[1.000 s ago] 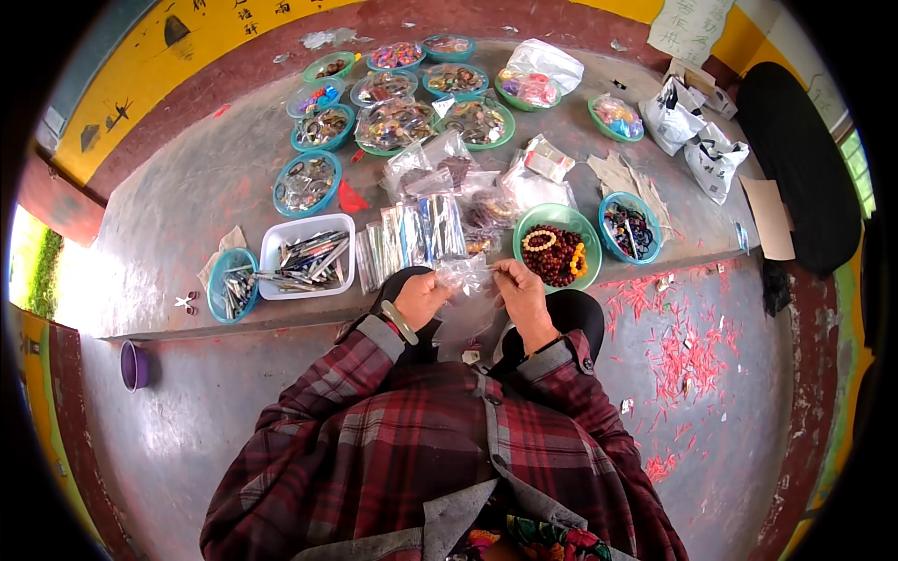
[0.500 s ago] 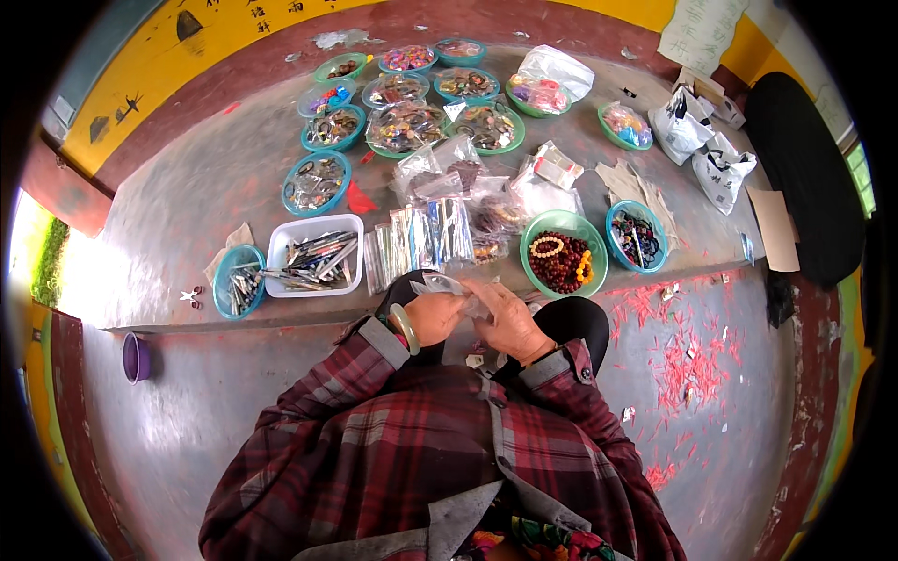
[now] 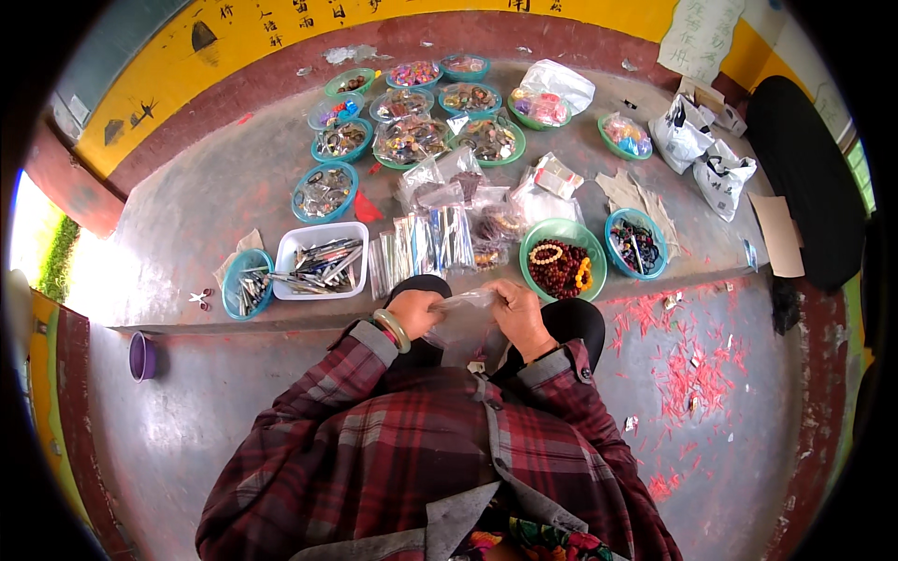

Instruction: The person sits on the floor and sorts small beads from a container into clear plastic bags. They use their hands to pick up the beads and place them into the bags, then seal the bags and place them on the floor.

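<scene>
A clear plastic bag (image 3: 465,318) hangs between both hands, near the body, just short of the step's edge. The left hand (image 3: 414,311) pinches its left top corner; the right hand (image 3: 517,313) grips the right. The bag's mouth seems to face up, its long axis running left to right. To work it well, keep the mouth taut and level. Just beyond lies a green bowl (image 3: 562,259) of beads; left, a white tray (image 3: 322,261).
</scene>
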### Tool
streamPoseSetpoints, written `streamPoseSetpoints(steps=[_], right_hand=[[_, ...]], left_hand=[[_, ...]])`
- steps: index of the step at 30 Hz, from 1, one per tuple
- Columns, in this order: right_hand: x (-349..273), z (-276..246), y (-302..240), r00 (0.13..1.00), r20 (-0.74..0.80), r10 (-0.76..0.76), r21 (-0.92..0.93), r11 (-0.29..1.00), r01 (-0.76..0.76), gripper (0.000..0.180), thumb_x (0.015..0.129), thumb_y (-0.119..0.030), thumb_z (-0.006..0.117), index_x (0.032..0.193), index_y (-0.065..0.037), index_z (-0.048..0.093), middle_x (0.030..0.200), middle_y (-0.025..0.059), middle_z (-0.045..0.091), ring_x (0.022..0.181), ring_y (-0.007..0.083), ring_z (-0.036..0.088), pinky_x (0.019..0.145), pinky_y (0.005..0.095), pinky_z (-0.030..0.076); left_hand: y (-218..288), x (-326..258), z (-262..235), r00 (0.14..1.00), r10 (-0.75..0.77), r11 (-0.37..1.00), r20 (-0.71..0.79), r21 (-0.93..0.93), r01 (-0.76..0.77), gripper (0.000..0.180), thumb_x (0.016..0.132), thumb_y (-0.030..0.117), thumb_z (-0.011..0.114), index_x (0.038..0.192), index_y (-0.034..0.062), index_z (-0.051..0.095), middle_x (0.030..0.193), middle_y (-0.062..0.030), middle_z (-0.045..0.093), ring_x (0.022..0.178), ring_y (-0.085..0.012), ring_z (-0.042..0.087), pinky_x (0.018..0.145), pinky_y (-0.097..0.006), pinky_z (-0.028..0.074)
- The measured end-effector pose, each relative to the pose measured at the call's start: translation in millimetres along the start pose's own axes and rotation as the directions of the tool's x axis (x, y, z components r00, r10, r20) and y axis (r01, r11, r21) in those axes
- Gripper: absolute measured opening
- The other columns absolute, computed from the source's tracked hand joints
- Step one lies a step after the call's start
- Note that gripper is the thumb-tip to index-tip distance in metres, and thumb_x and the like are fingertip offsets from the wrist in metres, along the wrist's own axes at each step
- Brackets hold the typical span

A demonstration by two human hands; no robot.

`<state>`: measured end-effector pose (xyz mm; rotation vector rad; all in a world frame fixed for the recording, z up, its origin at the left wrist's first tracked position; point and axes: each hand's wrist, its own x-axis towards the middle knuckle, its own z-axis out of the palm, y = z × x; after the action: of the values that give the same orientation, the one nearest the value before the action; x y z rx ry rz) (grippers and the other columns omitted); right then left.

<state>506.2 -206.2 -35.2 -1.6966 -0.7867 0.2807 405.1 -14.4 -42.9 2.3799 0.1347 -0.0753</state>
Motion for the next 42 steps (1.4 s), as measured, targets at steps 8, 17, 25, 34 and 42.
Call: streamPoseSetpoints(steps=[8, 17, 25, 34, 42], right_hand=[[-4, -9, 3, 0.994, -0.001, 0.106, 0.379, 0.920, -0.097, 0.014, 0.081, -0.001, 0.056, 0.094, 0.003, 0.059, 0.078, 0.0027, 0.059, 0.069, 0.0081, 0.057, 0.061, 0.0223, 0.047], [-2, -1, 3, 0.979, 0.023, 0.200, 0.578, 0.796, -0.177, 0.024, 0.085, -0.020, 0.058, 0.091, 0.002, 0.063, 0.072, 0.0001, 0.060, 0.065, 0.0081, 0.055, 0.057, 0.0229, 0.045], [-6, -6, 10, 0.966, -0.256, -0.046, 0.018, 0.998, 0.053, 0.021, 0.086, -0.022, 0.056, 0.087, -0.001, 0.060, 0.063, 0.0153, 0.055, 0.056, 0.0263, 0.056, 0.051, 0.0327, 0.041], [-22, -19, -19, 0.926, -0.366, -0.095, -0.170, 0.985, 0.034, 0.016, 0.084, -0.015, 0.057, 0.080, 0.000, 0.052, 0.061, 0.0217, 0.049, 0.058, 0.0391, 0.052, 0.046, 0.0355, 0.040], [-33, -29, 0, 0.883, -0.445, -0.150, -0.193, 0.979, 0.069, 0.025, 0.084, -0.015, 0.058, 0.070, 0.000, 0.044, 0.055, 0.0188, 0.042, 0.047, 0.0349, 0.043, 0.043, 0.0334, 0.037]], left_hand=[[10, -27, -34, 0.974, -0.214, 0.974, -0.075, -0.098, 0.207, 0.021, 0.072, 0.019, 0.067, 0.085, 0.0018, 0.065, 0.071, -0.0086, 0.063, 0.058, -0.0136, 0.059, 0.048, -0.027, 0.044], [23, -42, -25, 0.959, -0.281, 0.304, -0.044, -0.952, 0.046, 0.027, 0.083, 0.009, 0.055, 0.110, 0.0075, 0.052, 0.102, -0.0045, 0.058, 0.083, -0.0135, 0.058, 0.064, -0.029, 0.053], [16, -29, -19, 0.976, -0.220, 0.301, 0.001, -0.951, 0.069, 0.023, 0.084, 0.004, 0.054, 0.106, 0.0031, 0.055, 0.102, -0.0062, 0.059, 0.090, -0.0180, 0.059, 0.078, -0.035, 0.051], [18, -14, -19, 0.962, -0.262, 0.284, 0.077, -0.946, 0.154, 0.018, 0.083, 0.005, 0.057, 0.100, 0.0014, 0.057, 0.092, -0.0054, 0.060, 0.077, -0.0163, 0.060, 0.063, -0.031, 0.055], [20, 6, -9, 0.952, -0.260, 0.368, 0.162, -0.895, 0.253, 0.018, 0.082, 0.007, 0.058, 0.099, 0.0009, 0.058, 0.088, -0.0034, 0.059, 0.071, -0.0128, 0.059, 0.057, -0.029, 0.055]])
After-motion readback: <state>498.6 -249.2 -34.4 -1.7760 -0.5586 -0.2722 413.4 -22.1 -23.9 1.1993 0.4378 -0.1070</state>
